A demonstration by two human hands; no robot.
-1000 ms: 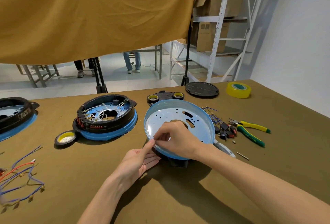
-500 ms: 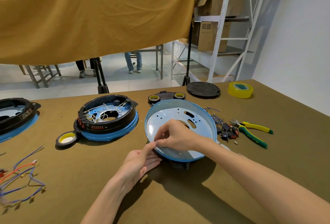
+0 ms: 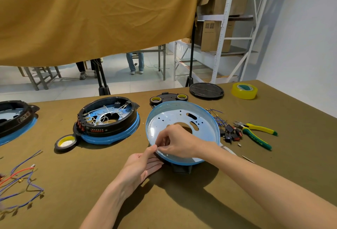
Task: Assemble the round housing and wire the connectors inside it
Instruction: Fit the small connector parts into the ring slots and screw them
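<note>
While both hands pinch the pan [image 3: 182, 117] rim | wired housings [image 3: 107, 119]: 2 | pliers [image 3: 255, 134]: 1

The green handle of the pliers [image 3: 256, 134] carries raised lettering, seemingly "JING-PIN". A red-lettered label on the black ring of the wired housing [image 3: 107, 119] and marks on the cartons [image 3: 209, 35] are too small to read.

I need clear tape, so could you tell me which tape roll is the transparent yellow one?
The yellow tape roll at the table's far right corner; the others are black-rimmed.
</note>
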